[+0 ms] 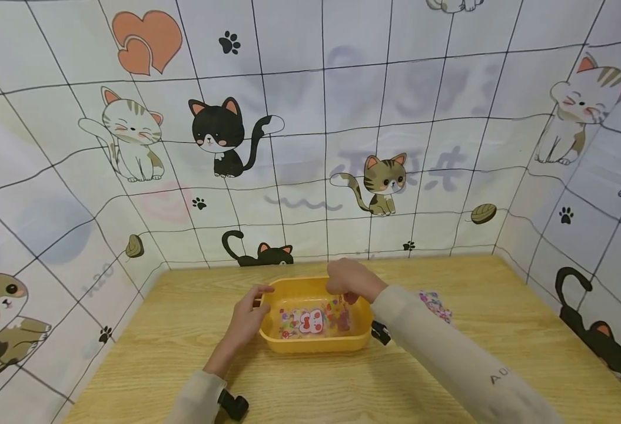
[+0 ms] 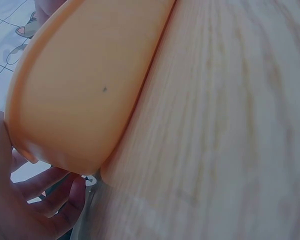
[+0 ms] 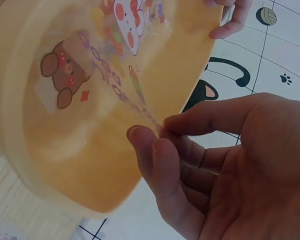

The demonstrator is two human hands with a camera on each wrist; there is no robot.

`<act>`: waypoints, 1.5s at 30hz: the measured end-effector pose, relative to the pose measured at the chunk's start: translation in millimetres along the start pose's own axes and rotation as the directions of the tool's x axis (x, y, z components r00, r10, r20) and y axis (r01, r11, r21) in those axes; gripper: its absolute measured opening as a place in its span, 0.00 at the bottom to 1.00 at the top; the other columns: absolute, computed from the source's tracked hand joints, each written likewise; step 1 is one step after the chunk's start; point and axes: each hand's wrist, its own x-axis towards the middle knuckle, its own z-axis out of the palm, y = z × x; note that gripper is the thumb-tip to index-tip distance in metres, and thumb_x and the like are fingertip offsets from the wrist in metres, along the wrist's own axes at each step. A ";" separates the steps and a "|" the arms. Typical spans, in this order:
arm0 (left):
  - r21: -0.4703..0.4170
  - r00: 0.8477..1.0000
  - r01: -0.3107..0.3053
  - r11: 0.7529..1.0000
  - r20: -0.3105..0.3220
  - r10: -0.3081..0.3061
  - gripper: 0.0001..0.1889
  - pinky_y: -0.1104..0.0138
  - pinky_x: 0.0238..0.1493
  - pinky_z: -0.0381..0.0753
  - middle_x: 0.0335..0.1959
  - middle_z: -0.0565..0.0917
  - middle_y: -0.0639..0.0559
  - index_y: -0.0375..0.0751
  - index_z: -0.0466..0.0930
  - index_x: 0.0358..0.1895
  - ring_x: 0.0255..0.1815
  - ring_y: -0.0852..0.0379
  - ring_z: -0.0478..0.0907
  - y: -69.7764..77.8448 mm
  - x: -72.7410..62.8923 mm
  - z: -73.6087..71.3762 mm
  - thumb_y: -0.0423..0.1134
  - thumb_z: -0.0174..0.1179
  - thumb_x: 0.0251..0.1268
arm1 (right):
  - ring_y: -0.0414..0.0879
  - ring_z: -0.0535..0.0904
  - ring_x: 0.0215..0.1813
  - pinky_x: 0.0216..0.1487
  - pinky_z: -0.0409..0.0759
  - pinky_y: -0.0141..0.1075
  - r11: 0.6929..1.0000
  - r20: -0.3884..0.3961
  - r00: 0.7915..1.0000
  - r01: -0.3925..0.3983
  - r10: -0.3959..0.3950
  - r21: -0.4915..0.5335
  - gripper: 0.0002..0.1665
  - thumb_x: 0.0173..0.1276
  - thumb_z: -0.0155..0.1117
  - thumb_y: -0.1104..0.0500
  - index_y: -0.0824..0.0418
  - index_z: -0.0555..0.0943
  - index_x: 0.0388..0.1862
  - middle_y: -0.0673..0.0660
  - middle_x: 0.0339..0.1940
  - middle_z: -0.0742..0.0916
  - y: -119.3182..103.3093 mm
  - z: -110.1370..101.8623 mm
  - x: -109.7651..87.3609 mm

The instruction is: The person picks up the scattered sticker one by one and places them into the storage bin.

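Note:
A yellow plastic basin point(image 1: 318, 345) stands on the table with a clear plastic piece point(image 1: 310, 322) inside, printed with a white bunny, a brown bear point(image 3: 66, 75) and small colourful figures. At the basin's left end my left hand point(image 1: 248, 315) holds the rim, thumb at the edge and fingers bent around the outer wall point(image 2: 90, 90). Over the far right rim reaches my right hand point(image 1: 354, 278). Its thumb and fingertips pinch a thin, clear edge with a purple chain-like pattern point(image 3: 115, 82), which runs down into the basin; the pinched end is hidden between the fingertips.
A small colourful patterned packet point(image 1: 436, 306) lies on the wooden table point(image 1: 183, 341) to the right, partly behind the right sleeve. Cat-printed wall covering point(image 1: 299, 135) rises behind the table and at both sides. A black strap device point(image 1: 233, 405) sits at the left wrist.

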 end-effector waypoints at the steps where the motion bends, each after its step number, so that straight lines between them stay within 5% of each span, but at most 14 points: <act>1: -0.001 1.000 0.001 1.000 -0.001 -0.001 0.19 0.55 0.53 0.82 0.64 0.81 0.41 0.47 0.80 0.60 0.56 0.45 0.79 0.3 0.1 -0.1 0.30 0.55 0.69 | 0.43 0.69 0.13 0.16 0.67 0.31 1.000 0.000 1.000 -0.004 0.004 -0.004 0.07 0.71 0.54 0.67 0.60 0.75 0.32 0.55 0.22 0.77 -0.1 0.2 0.4; 6: -0.003 1.000 -0.005 1.000 -0.004 0.005 0.18 0.53 0.56 0.81 0.64 0.81 0.41 0.47 0.80 0.60 0.56 0.44 0.79 2.2 -0.2 -0.3 0.30 0.55 0.69 | 0.43 0.71 0.14 0.17 0.71 0.31 0.999 0.004 1.000 -0.015 0.015 -0.043 0.05 0.71 0.56 0.68 0.63 0.78 0.43 0.62 0.36 0.83 1.6 2.9 4.2; 18: 0.002 1.000 -0.003 1.000 0.000 0.003 0.18 0.54 0.53 0.82 0.65 0.80 0.41 0.46 0.80 0.60 0.56 0.44 0.79 1.0 -0.6 -0.8 0.30 0.55 0.70 | 0.45 0.81 0.16 0.20 0.80 0.33 0.996 -0.003 1.000 -0.004 0.003 -0.092 0.05 0.69 0.61 0.69 0.64 0.79 0.42 0.62 0.37 0.84 5.6 9.2 14.6; 45: 0.002 1.000 -0.007 1.000 0.002 0.007 0.17 0.51 0.57 0.81 0.65 0.80 0.43 0.47 0.80 0.59 0.57 0.44 0.79 1.4 -0.1 -0.4 0.31 0.55 0.71 | 0.46 0.81 0.20 0.27 0.84 0.35 0.997 0.047 0.999 -0.016 0.020 -0.081 0.09 0.65 0.62 0.71 0.62 0.78 0.43 0.61 0.36 0.84 9.6 10.7 19.4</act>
